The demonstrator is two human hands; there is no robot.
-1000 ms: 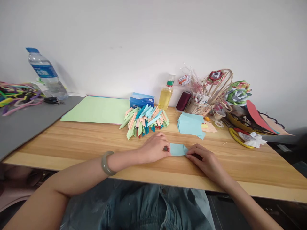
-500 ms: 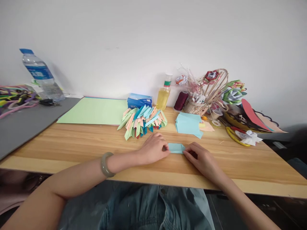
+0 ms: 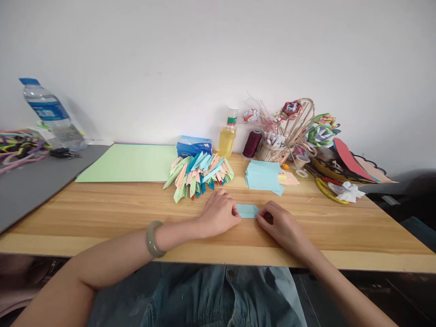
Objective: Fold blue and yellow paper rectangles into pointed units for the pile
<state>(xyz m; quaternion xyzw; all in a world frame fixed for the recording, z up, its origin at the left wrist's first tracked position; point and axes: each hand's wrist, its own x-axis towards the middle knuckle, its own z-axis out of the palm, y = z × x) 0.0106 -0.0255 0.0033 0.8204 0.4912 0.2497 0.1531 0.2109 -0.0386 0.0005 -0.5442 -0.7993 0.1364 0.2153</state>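
A small folded strip of light blue paper [image 3: 247, 211] lies on the wooden table between my hands. My left hand [image 3: 220, 214] is closed at its left end, the fingertips pinching or pressing the paper there. At the right end, where a corner is folded at a slant, my right hand [image 3: 276, 222] pinches the edge with thumb and index finger. Behind the hands lies a stack of light blue paper [image 3: 263, 175]. Left of that stack is a heap of folded paper pieces [image 3: 200, 175] in green, peach, blue and teal.
Green paper sheets [image 3: 132, 163] lie at the back left, near a tilted water bottle [image 3: 51, 116]. Along the wall stand a tissue pack [image 3: 194, 146], a bottle of yellow liquid [image 3: 227, 138], a maroon thread spool [image 3: 252, 143] and a basket [image 3: 270, 152] with sticks and paper flowers.
The view has shifted slightly, so the scene sits a little farther left. My right fingers have moved slightly at the folded corner; both hands stay on the blue paper.
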